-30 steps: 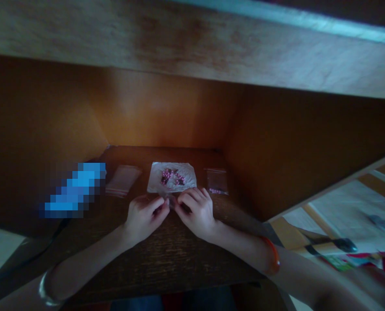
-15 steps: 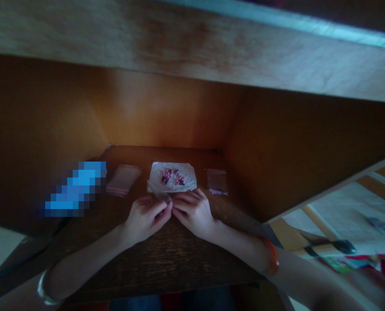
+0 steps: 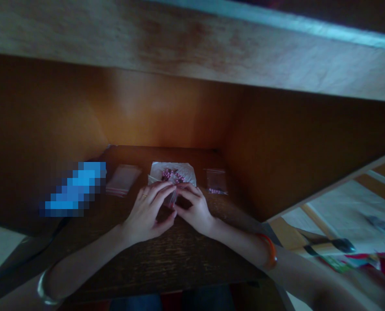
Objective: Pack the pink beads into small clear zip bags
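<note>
A small clear plastic zip bag (image 3: 170,199) is between my two hands, largely covered by the fingers. My left hand (image 3: 150,207) curves round its left side, fingertips at the upper part and thumb set apart lower down. From the other side my right hand (image 3: 194,207) grips the bag, thumb low and fingers high. Just beyond the fingertips, pink beads (image 3: 173,174) with some darker pieces lie on a crinkled white sheet (image 3: 188,171), whose near edge the hands hide.
On the dark wooden tabletop (image 3: 166,255), a stack of clear bags (image 3: 123,179) lies left. A bag with pink beads (image 3: 216,183) lies right. A pixelated blue object (image 3: 75,190) is at far left. Wooden panels enclose the back and sides; a board (image 3: 192,52) spans above.
Both hands have shifted slightly forward, over the near edge of the white sheet. My left thumb has parted from its fingers, and the bag now shows upright between the hands.
</note>
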Motion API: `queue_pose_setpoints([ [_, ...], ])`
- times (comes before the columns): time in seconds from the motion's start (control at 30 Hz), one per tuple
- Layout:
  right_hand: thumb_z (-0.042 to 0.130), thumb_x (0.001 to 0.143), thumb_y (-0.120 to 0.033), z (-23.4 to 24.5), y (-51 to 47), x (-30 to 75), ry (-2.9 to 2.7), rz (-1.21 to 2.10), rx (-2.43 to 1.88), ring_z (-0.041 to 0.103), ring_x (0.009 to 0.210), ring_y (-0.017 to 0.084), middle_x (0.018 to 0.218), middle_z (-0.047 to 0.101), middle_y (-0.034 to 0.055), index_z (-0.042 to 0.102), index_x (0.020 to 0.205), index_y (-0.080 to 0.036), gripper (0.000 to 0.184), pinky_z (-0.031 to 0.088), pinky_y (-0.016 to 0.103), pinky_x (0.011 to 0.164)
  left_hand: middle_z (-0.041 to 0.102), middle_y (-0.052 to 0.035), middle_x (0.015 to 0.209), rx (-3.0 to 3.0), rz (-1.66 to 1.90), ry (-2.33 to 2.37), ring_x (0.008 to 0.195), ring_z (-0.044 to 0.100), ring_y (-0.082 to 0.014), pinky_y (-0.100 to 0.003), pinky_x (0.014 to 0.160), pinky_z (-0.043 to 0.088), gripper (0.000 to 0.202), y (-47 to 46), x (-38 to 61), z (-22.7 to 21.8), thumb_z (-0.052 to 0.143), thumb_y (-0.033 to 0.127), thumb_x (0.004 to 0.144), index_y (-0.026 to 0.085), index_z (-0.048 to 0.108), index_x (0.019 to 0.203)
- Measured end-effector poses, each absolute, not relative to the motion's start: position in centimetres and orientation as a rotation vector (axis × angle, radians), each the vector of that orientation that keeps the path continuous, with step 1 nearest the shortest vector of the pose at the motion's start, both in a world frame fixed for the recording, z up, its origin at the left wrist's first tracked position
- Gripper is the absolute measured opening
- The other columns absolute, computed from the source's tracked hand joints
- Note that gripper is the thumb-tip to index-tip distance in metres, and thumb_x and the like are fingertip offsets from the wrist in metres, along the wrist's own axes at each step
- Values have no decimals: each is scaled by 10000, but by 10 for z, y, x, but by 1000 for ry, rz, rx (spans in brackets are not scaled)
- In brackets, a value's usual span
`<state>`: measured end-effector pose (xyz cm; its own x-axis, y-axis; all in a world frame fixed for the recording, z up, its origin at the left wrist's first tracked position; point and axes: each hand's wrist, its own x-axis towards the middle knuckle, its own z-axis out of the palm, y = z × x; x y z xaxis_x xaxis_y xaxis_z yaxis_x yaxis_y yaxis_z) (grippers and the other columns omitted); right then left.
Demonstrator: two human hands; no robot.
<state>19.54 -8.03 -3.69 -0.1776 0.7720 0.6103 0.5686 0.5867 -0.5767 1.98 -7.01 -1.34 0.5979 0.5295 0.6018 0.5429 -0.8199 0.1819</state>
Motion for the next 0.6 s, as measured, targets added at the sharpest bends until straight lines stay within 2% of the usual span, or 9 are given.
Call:
queue_pose_setpoints([
  [0.13, 688, 735, -221, -42, -74, 195, -1795, 424, -987, 565, 1021, 191, 1077, 613, 72, 620, 1087, -222, 359, 477, 393, 889, 437, -155, 1351, -2832, -917, -991, 1215, 410, -314, -464, 973, 287, 661, -66, 21, -18, 549, 289, 773, 159, 299, 1370],
  [0.33, 670, 759, -227, -42, -74, 194, -1791, 520, -923, 584, 989, 175, 1027, 636, 58, 648, 1033, -226, 274, 495, 391, 875, 535, -119, 1268, -2790, -909, -1023, 1157, 479, -263, -426, 969, 258, 572, -61, 21, -24, 532, 156, 792, 189, 360, 1336],
  [0.6, 690, 718, -159, -45, -72, 195, -1745, 567, -903, 574, 999, 170, 1033, 622, 54, 645, 1047, -219, 338, 479, 391, 907, 557, -114, 1211, -2856, -918, -1013, 1106, 495, -257, -417, 971, 230, 634, -54, 18, -26, 652, 330, 752, 194, 380, 1309],
])
